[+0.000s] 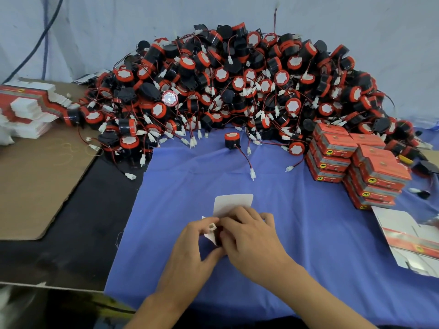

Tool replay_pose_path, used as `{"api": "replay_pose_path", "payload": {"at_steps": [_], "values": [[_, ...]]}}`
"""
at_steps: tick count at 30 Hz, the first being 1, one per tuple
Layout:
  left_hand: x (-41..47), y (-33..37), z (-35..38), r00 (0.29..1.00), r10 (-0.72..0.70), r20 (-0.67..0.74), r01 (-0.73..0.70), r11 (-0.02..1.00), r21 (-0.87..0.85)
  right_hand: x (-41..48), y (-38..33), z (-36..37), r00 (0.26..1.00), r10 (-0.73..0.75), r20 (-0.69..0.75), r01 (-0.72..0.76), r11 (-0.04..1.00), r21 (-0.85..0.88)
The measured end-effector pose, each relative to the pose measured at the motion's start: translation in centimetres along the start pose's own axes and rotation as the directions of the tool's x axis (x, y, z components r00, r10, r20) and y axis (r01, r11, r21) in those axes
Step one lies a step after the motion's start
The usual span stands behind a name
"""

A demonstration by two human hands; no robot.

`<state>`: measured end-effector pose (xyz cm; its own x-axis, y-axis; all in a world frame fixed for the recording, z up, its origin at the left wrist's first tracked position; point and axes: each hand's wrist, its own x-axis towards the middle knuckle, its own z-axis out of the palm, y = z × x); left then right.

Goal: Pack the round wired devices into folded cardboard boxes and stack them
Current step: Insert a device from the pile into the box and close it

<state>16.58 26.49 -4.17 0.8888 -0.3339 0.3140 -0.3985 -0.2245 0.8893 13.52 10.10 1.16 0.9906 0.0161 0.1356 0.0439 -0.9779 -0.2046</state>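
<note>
Left hand (190, 243) and right hand (249, 236) both grip the small white-flapped cardboard box (234, 204), fingers curled round it. The white wire connector (211, 226) protrudes at the box's left side, nearer the left fingers. The open flap points away from the person. Judged next step: tuck the connector in.

Dark table (107, 210), blue cloth (308, 233), brown cardboard sheet (35, 186), heaped round wired devices (237, 79)

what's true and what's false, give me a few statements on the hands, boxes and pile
1. The left hand and right hand hold a box with its white flap open. True.
2. The packed red boxes stand on the left. False: they are stacked at the right.
3. One device stands alone on the blue cloth before the pile. True.
4. The flat boxes at far left lie on the blue cloth. False: they lie on brown cardboard.
</note>
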Motion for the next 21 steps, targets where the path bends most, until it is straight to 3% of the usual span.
{"api": "replay_pose_path", "payload": {"at_steps": [11, 16, 21], "values": [[0.0, -0.6, 0.5, 0.975, 0.218, 0.039, -0.219, 0.929, 0.299, -0.7, 1.0, 0.2, 0.997, 0.002, -0.076, 0.006, 0.995, 0.103], [-0.2, -0.7, 1.0, 0.971, 0.239, 0.013, -0.22, 0.87, 0.442, -1.1, 1.5, 0.5, 0.994, -0.014, -0.104, 0.028, 0.991, 0.13], [-0.2, -0.2, 1.0, 0.967, 0.253, 0.0, -0.211, 0.804, 0.557, -1.4, 1.4, 0.0, 0.996, -0.016, -0.085, 0.02, 0.999, 0.041]]}}
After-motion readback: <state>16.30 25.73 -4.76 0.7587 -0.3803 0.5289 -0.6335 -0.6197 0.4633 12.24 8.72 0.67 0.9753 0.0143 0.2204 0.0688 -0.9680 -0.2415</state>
